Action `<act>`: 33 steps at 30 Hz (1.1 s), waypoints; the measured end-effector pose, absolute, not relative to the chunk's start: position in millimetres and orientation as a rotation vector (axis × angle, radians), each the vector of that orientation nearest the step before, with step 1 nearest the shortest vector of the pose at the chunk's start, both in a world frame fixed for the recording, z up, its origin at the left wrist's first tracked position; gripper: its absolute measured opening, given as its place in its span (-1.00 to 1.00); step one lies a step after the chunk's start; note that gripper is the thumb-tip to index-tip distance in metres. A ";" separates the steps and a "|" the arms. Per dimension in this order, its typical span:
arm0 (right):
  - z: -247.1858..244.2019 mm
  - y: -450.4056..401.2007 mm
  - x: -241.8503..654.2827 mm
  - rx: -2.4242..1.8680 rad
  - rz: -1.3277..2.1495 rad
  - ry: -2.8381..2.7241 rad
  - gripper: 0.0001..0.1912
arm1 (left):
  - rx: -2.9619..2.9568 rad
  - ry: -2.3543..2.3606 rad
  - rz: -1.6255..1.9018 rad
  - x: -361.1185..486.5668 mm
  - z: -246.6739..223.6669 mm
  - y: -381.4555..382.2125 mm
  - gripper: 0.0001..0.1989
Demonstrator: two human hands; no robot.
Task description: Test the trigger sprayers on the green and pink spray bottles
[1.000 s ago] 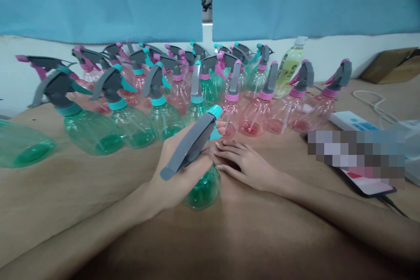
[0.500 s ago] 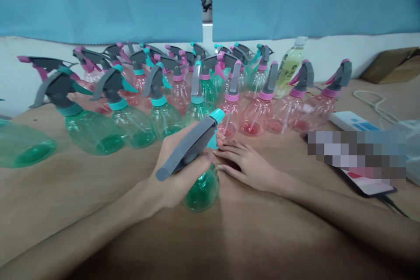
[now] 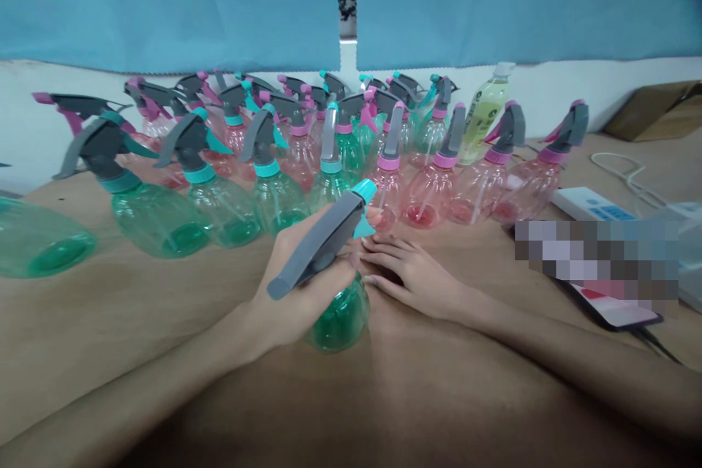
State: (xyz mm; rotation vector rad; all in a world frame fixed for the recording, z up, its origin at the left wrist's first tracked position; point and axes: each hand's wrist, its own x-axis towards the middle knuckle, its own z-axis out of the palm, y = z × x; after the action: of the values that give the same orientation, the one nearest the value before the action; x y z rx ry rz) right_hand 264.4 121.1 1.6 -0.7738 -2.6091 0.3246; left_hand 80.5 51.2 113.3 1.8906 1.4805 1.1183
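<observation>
A brown surface carries rows of spray bottles toward twelve o'clock. The right hand rests palm-down, fingers apart; at its nine o'clock, the left hand is clamped around a green spray bottle.

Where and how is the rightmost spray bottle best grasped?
The rightmost bottle is probably best gripped at its pink collar, from the right: it narrows there below the grey head, and a neighbouring bottle sits close on its left.
</observation>
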 end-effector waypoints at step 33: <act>72.1 73.2 242.3 -0.661 0.601 -2.576 -0.61 | 1.859 1.386 1.195 36.1 102.1 26.5 -0.76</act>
State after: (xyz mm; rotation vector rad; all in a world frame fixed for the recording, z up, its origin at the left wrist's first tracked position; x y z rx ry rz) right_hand 242.3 73.2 72.1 -0.6613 -2.5756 0.6008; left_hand 36.1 26.5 102.1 1.8589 1.3863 1.1952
